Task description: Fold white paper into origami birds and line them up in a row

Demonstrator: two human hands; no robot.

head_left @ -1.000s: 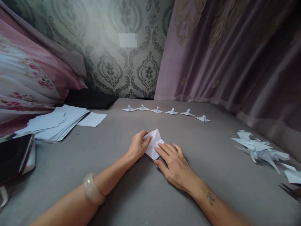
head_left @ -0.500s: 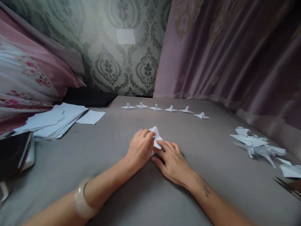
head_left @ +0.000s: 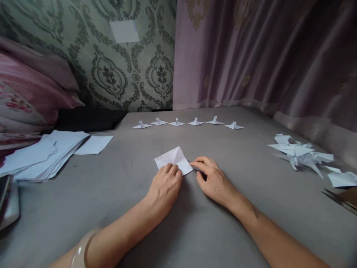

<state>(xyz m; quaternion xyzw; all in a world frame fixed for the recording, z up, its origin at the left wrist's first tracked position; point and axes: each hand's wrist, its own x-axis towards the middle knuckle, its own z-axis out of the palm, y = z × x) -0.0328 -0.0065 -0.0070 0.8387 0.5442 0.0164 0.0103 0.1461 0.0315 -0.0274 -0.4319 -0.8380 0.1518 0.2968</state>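
A small square of white paper [head_left: 174, 158] with creases crossing its middle sits before me, one corner pointing away. Bent over its near edge, the fingers of my left hand [head_left: 166, 185] grip the paper; the thumb is hidden. My right hand [head_left: 214, 180] rests on its side by the paper's right corner, fingertips at or very near that corner. Its fingers are curved, with a gap between them and the thumb, and nothing shows inside. Beyond the hands stands a row of several small folded paper pieces [head_left: 176, 122] with upright tips.
A stack of white paper [head_left: 52, 152] lies at left, with a loose sheet [head_left: 94, 144] beside it. At right are a heap of folded paper figures [head_left: 301, 150] and scissors [head_left: 338, 199]. A dark device [head_left: 5, 201] sits at the left edge. Curtains [head_left: 223, 56] hang behind the grey surface [head_left: 134, 208].
The paper appears as a flatter, wider square than before. My right hand has drawn away to the right, and my left hand has shifted down onto the near edge. The view has turned slightly right.
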